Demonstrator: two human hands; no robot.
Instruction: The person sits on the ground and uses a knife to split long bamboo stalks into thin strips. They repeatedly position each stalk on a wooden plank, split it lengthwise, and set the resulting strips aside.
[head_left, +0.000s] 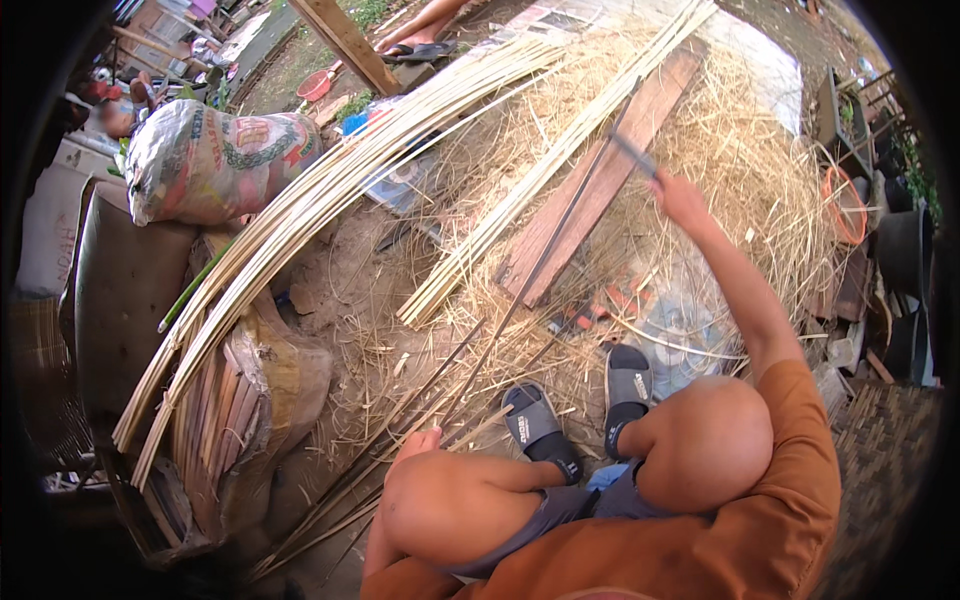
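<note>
My right hand point(682, 203) is closed round the handle of a knife. The grey knife blade point(632, 152) points up and left over a reddish-brown plank point(610, 190). Along the plank lies a long, dark bamboo strip point(540, 262), which the blade tip meets near the far end. Its near end runs down to my left hand point(418, 442), beside my left knee. Those fingers look closed on the strip, though the knee hides most of the hand. A bundle of pale bamboo strips point(500, 225) rests just left of the plank.
Another large pale bundle point(300, 200) lies over a wrapped stack of slats point(225, 420). Behind it stands a stuffed sack point(225, 160). Curly shavings point(740, 180) cover the ground around the plank. Black buckets point(902, 250) line the right side. Someone else's feet point(420, 48) show beyond a wooden post point(345, 45).
</note>
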